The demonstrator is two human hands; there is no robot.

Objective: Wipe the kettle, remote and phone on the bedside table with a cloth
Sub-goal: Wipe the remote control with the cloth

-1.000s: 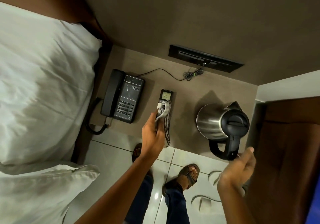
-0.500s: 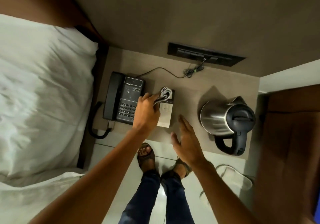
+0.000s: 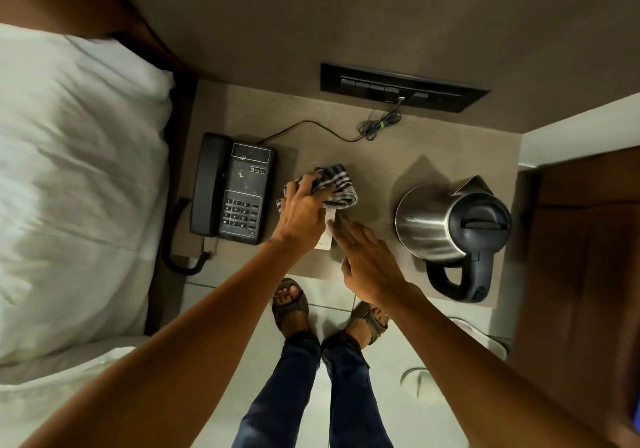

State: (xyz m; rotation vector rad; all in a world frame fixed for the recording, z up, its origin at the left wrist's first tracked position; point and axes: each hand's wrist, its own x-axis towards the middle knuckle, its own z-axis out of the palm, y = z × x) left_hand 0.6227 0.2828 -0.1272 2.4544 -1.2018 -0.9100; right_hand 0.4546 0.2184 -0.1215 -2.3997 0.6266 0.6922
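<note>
My left hand (image 3: 302, 215) presses a striped grey cloth (image 3: 333, 184) onto the remote (image 3: 327, 236), which lies on the bedside table (image 3: 374, 157) between phone and kettle. Only a pale sliver of the remote shows between my hands. My right hand (image 3: 367, 257) lies flat with fingers together, its fingertips touching the remote's right edge. The black corded phone (image 3: 232, 188) sits at the table's left. The steel kettle (image 3: 446, 229) with black lid and handle stands at the right.
A white pillow and bed (image 3: 79, 177) border the table on the left. A black switch panel (image 3: 401, 87) is on the wall, with a thin cord (image 3: 346, 134) running to the phone. A wooden panel (image 3: 585, 274) stands at the right. My sandalled feet (image 3: 291, 304) are on the tiled floor.
My left hand has pushed the cloth up the remote toward its far end. My right hand came from beside the kettle handle across to the remote's right edge.
</note>
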